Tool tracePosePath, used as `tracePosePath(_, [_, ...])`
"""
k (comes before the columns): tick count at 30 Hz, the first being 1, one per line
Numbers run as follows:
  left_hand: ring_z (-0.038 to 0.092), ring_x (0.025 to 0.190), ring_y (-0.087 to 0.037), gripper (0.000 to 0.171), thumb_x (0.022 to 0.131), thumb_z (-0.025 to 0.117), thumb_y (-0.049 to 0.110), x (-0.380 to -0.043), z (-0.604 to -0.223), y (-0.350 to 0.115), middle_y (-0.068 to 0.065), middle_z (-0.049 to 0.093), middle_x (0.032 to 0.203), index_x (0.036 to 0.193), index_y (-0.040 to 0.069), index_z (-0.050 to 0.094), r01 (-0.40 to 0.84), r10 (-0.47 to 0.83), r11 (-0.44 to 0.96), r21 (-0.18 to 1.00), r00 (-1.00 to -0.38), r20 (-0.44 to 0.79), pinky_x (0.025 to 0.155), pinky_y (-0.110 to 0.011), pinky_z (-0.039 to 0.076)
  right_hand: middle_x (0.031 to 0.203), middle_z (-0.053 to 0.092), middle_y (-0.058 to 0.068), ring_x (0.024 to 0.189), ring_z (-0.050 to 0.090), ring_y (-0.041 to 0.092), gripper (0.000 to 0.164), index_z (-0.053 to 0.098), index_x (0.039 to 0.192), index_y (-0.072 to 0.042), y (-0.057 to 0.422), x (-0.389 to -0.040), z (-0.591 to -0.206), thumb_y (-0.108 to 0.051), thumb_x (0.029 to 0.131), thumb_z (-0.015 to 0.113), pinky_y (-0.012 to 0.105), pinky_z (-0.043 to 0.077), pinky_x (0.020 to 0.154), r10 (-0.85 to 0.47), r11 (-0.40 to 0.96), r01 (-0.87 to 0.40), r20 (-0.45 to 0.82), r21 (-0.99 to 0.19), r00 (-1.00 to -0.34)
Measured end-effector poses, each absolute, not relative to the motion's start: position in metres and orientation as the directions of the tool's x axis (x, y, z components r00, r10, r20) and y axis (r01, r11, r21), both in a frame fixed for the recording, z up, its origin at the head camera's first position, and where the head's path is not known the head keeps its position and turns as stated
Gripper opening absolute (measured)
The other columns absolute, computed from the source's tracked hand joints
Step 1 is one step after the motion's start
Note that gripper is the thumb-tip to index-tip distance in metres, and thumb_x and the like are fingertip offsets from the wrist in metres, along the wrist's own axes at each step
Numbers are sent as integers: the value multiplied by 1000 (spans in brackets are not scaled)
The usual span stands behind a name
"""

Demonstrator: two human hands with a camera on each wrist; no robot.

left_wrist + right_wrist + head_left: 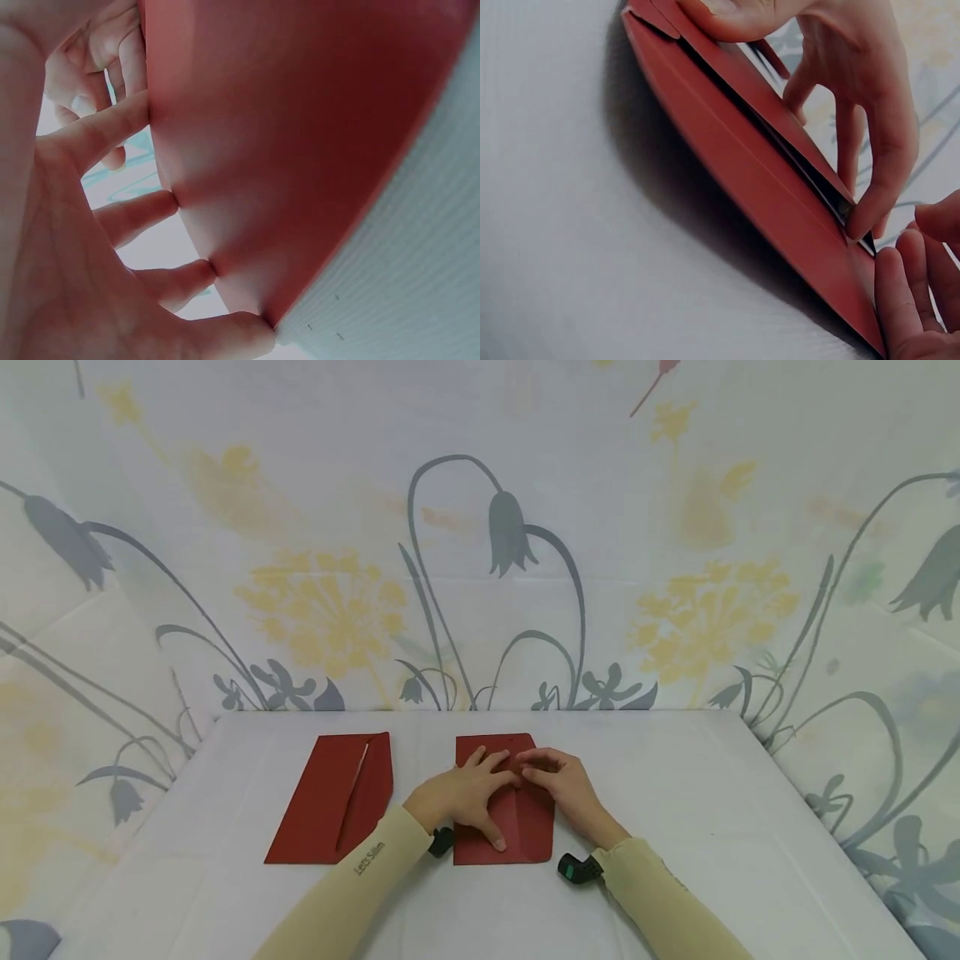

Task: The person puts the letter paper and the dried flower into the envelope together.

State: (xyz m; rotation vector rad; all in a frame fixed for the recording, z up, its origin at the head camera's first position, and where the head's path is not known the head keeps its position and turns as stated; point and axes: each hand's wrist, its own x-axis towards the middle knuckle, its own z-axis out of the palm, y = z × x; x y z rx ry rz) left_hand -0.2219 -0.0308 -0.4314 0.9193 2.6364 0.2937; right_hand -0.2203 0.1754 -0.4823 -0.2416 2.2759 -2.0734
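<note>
In the head view my left hand [467, 795] spreads over a red paper envelope [474, 850], fingertips resting on its face. The envelope's flap [536, 837] lies folded out to the right. From the right wrist view, a dark gap shows along the pocket mouth [769, 129], with a left fingertip right at its edge. My right hand [566, 781] is at the upper part of the flap, fingers loosely bent. Its fingertips [891, 274] are beside the flap's end, the thumb apart from them. In the left wrist view the left fingers [142, 214] stand along the envelope's edge.
A second red envelope [311, 814] lies to the left, its flap [375, 793] also folded out to the right. Both lie on a white-covered table [720, 827]. A flower-patterned cloth [600, 468] rises behind and at the sides. Each wrist wears a small black camera [577, 868].
</note>
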Motion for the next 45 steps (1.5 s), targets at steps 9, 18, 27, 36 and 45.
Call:
tracePosePath(9, [10,150,-39,90,66,86,58,-219,-429,-26,-2,19,164,143,33,49,567,642,761,317,-729,-238,105,-62,37,124,65,17,108,64,21,33,65,125,0,182,-217,-477,-8,93,69,25,53,90,-179,95,-66,49,-993,-983])
tracePosePath(18, [9,150,-37,91,68,85,57,-218,-431,-28,-1,18,164,147,35,45,565,640,764,312,-725,-255,107,-63,34,124,66,13,110,64,21,31,66,124,-3,186,-211,-475,-9,93,69,27,53,90,-182,135,-59,34,-989,-983])
tracePosePath(27, [11,150,-35,98,71,82,60,-220,-438,-33,-1,17,165,152,30,36,597,659,750,285,-714,-237,107,-55,39,124,65,15,113,62,31,30,66,124,-2,191,-197,-462,-8,94,68,30,54,89,-237,201,-121,72,-972,-969])
tracePosePath(36, [22,149,-23,94,76,79,59,-211,-432,-30,-3,27,162,152,17,42,613,647,762,209,-724,-238,109,-42,40,123,68,13,114,63,26,32,68,123,-7,210,-183,-460,-14,92,72,29,54,90,-224,226,-110,58,-968,-973])
tracePosePath(45, [55,123,-15,61,85,74,53,-197,-428,-36,3,58,137,136,21,61,701,708,706,103,-700,-87,95,-33,51,116,71,6,114,61,20,27,71,119,-12,222,-167,-453,-16,92,72,42,43,101,-198,349,-162,96,-923,-975])
